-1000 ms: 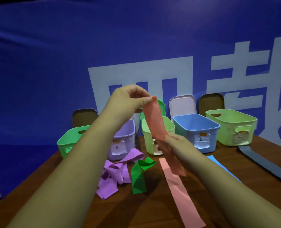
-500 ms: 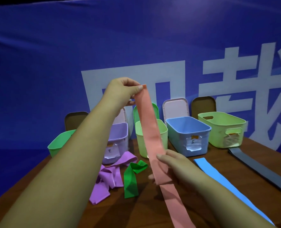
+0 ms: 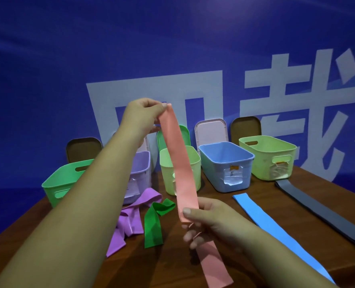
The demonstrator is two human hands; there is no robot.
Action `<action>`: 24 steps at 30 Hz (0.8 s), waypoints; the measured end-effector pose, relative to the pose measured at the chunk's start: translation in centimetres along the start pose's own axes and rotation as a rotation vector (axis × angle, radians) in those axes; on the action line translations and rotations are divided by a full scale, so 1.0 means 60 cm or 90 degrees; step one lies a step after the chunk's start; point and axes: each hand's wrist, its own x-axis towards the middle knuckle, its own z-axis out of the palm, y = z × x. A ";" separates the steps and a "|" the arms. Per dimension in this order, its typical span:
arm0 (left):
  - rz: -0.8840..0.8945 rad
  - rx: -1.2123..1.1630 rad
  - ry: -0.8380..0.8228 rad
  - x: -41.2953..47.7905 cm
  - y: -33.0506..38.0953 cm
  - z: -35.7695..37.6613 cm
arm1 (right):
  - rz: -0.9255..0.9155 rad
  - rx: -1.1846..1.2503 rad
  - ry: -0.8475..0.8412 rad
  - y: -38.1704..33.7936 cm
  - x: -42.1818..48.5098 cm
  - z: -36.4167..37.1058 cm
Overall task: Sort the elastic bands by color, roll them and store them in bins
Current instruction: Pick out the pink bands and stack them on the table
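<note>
A long pink elastic band (image 3: 179, 163) hangs stretched between my hands above the table. My left hand (image 3: 143, 115) pinches its top end, raised in front of the bins. Lower down, my right hand (image 3: 207, 219) grips the band with thumb over it, and the tail trails down onto the wood. On the table lie a crumpled purple band (image 3: 130, 221), a folded green band (image 3: 154, 221), a flat blue band (image 3: 272, 227) and a dark grey band (image 3: 320, 213).
Five open bins stand in a row at the back: green (image 3: 58, 183), purple (image 3: 141, 169), light green (image 3: 168, 173), blue (image 3: 226, 167), and pale green (image 3: 270, 156). Lids lean against the blue backdrop behind them. The wooden table (image 3: 255, 204) edge runs at left and right.
My left hand has lifted the pink band's end higher. My right hand has slid down along the band, and the stretch between the hands has grown longer.
</note>
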 end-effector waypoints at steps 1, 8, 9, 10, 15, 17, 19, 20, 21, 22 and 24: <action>0.012 0.027 0.013 0.003 0.000 0.000 | -0.003 -0.011 -0.001 0.000 0.002 0.001; 0.015 0.050 0.036 0.014 -0.014 -0.021 | 0.008 -0.087 -0.009 0.006 0.007 0.000; 0.009 0.057 0.032 0.016 -0.020 -0.022 | 0.009 -0.093 -0.011 0.008 0.006 0.000; 0.000 0.061 0.026 0.016 -0.026 -0.023 | 0.012 -0.098 -0.011 0.010 0.005 0.001; -0.039 0.059 0.011 0.020 -0.062 -0.020 | 0.026 -0.153 0.015 0.004 -0.016 0.003; -0.059 0.039 0.002 0.017 -0.078 -0.015 | 0.043 -0.173 0.044 0.003 -0.031 0.000; -0.080 0.022 -0.011 0.011 -0.096 -0.005 | 0.064 -0.182 0.068 0.005 -0.049 -0.001; -0.091 0.018 -0.015 0.008 -0.108 -0.001 | 0.073 -0.180 0.079 0.006 -0.058 -0.002; -0.104 0.018 -0.019 0.006 -0.124 0.005 | 0.083 -0.184 0.084 0.008 -0.067 -0.005; -0.118 0.022 -0.026 0.002 -0.140 0.011 | 0.100 -0.201 0.085 0.005 -0.077 -0.006; -0.147 0.020 -0.042 -0.011 -0.175 0.024 | 0.139 -0.238 0.071 0.001 -0.095 -0.010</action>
